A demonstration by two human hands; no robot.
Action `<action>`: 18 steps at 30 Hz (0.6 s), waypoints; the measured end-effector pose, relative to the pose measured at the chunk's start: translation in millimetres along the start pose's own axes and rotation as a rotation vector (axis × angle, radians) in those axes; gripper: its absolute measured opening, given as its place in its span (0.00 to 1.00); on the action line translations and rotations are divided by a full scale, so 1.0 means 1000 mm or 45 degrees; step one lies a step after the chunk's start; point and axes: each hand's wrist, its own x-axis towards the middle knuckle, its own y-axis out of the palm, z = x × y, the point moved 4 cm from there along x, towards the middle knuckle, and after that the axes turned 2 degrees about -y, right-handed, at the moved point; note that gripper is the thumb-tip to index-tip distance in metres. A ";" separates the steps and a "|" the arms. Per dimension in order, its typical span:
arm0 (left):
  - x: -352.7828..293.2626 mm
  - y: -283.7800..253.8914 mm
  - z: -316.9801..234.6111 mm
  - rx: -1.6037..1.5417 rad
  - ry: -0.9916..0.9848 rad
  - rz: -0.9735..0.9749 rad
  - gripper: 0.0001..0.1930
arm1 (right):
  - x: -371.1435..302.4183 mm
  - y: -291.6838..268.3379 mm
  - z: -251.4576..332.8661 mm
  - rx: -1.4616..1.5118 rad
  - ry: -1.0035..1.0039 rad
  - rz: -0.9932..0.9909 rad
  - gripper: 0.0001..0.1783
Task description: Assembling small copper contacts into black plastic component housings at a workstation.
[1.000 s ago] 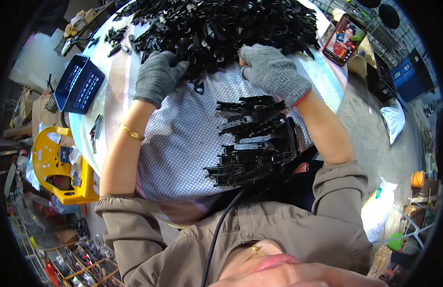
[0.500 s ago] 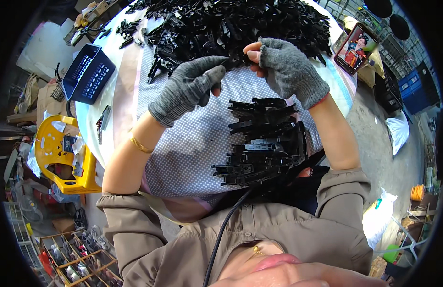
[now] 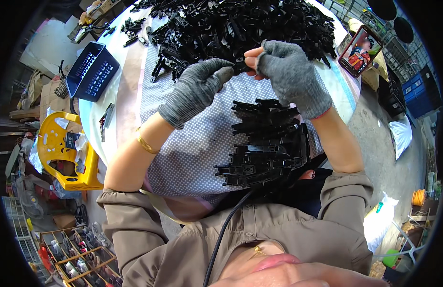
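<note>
Both my hands wear grey knitted gloves, and the fingertips of the right one are bare. A small black plastic part [image 3: 239, 66] spans the gap between them, in front of a large heap of black plastic parts [image 3: 207, 28]. My left hand [image 3: 196, 88] is closed, pinching its left end between thumb and fingers. On the other end, the thumb and fingers of my right hand [image 3: 292, 76] are closed too. The part's exact kind is too small and dark to make out. Nearer to me lies a stack of long black plastic parts [image 3: 264, 153], roughly lined up in rows.
A dotted cloth [image 3: 183, 153] covers the round table. At its left edge stand a dark blue basket [image 3: 94, 79] and a small cutter-like tool [image 3: 106, 119]. A phone [image 3: 360, 51] leans at the right edge. A yellow chair [image 3: 71, 158] is on the left.
My left hand has shifted slightly right and down. The black part shows more clearly between the fingers of both hands. The whole view has moved a little.
</note>
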 end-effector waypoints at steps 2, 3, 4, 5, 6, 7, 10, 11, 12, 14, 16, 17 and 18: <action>-0.001 0.000 -0.003 0.191 -0.047 -0.085 0.13 | 0.000 0.001 0.001 -0.157 -0.103 -0.075 0.12; -0.003 -0.002 -0.002 0.192 -0.050 -0.089 0.13 | 0.001 0.000 0.002 -0.154 -0.103 -0.071 0.12; -0.003 -0.002 -0.003 0.218 0.015 -0.001 0.13 | 0.003 0.000 0.001 -0.205 -0.057 0.058 0.15; -0.004 -0.001 -0.003 0.243 0.080 0.087 0.12 | 0.005 0.001 0.000 -0.255 -0.010 0.187 0.18; -0.001 0.001 -0.001 0.174 0.071 0.143 0.12 | 0.007 0.002 0.000 -0.256 -0.012 0.188 0.18; -0.001 0.003 0.001 0.174 0.067 0.138 0.12 | 0.010 0.003 -0.002 -0.022 -0.017 0.125 0.21; 0.003 0.030 0.003 0.087 0.297 0.140 0.10 | 0.008 0.016 -0.002 0.156 0.024 0.195 0.26; 0.000 0.029 0.000 0.409 0.443 0.062 0.10 | 0.005 0.025 -0.002 0.097 0.065 0.323 0.28; -0.002 0.033 0.002 0.391 0.473 0.022 0.10 | 0.004 0.028 -0.008 0.447 0.144 0.105 0.29; -0.007 0.038 0.001 0.370 0.505 -0.020 0.10 | -0.003 0.037 -0.001 0.389 0.141 0.146 0.31; -0.014 0.036 -0.005 0.365 0.658 0.045 0.11 | -0.003 0.043 0.005 0.246 -0.076 0.285 0.33; -0.015 0.032 -0.003 0.365 0.667 0.053 0.11 | -0.003 0.039 0.007 0.241 -0.081 0.276 0.33; -0.016 0.030 0.001 0.520 0.722 0.073 0.11 | -0.005 0.037 0.014 -0.005 -0.149 0.363 0.32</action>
